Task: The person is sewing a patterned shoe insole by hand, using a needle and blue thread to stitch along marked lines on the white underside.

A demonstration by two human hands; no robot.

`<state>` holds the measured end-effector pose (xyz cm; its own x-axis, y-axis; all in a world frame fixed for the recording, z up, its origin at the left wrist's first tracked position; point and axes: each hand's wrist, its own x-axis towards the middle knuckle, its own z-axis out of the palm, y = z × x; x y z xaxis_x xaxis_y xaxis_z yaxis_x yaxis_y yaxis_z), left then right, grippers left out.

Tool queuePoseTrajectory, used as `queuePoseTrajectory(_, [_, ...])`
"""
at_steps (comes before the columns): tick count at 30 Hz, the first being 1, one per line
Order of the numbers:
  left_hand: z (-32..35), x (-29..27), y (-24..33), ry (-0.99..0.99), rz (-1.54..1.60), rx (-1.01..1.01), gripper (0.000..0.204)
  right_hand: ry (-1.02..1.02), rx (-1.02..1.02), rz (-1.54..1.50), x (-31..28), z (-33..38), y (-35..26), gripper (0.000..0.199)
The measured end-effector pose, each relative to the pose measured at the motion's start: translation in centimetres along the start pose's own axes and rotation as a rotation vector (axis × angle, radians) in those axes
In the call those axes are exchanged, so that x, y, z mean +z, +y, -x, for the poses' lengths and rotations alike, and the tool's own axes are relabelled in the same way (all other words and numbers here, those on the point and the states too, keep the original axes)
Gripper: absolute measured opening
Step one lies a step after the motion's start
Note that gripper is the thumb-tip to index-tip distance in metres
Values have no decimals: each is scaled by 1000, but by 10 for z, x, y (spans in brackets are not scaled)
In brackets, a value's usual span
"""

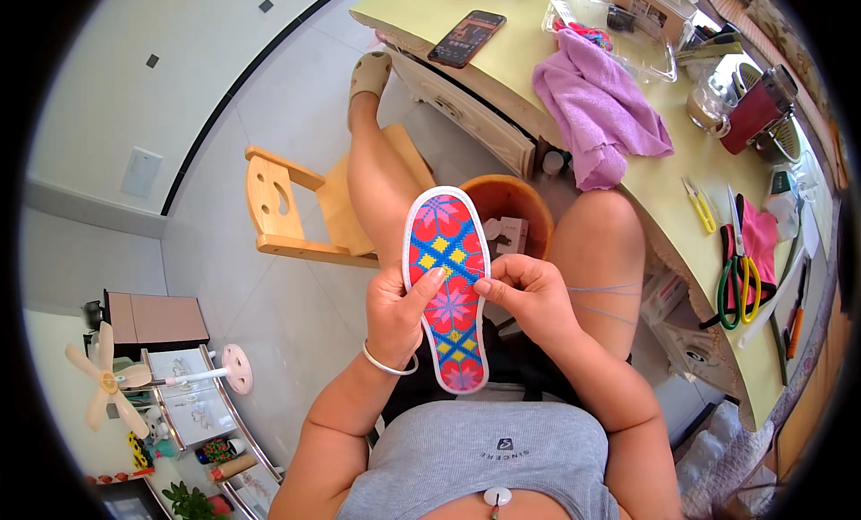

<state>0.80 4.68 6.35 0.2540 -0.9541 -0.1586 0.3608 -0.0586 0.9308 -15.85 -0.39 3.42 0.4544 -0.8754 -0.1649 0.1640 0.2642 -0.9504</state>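
Both hands grasp an embroidered insole (447, 287): left hand (395, 309) supporting, right hand (529, 291) pinching its edge. The red-and-blue pattern looks nearly filled; thread (610, 291) trails right.

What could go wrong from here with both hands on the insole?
1. The thread runs taut from the right hand across the knee; it may snag or tangle.
2. The left hand grips the insole behind the stitching, so a needle, not visible here, might prick a finger.
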Motion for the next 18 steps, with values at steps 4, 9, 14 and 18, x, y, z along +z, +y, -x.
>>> queuePoseTrajectory(4, [-2,1,1,43,-102,9,14,74,-156,278,-3,-2,-8,18])
queuePoseTrajectory(9, [-8,-7,-9,66,-247,35,13,-30,-509,468,-8,-6,-20,10])
queuePoseTrajectory(14, [-13,-8,-8,118,-183,-33,13,-31,-586,719,5,-2,-21,20])
queuePoseTrajectory(18, [-11,-9,-6,129,-130,-35,15,204,-496,821,4,-6,-21,43])
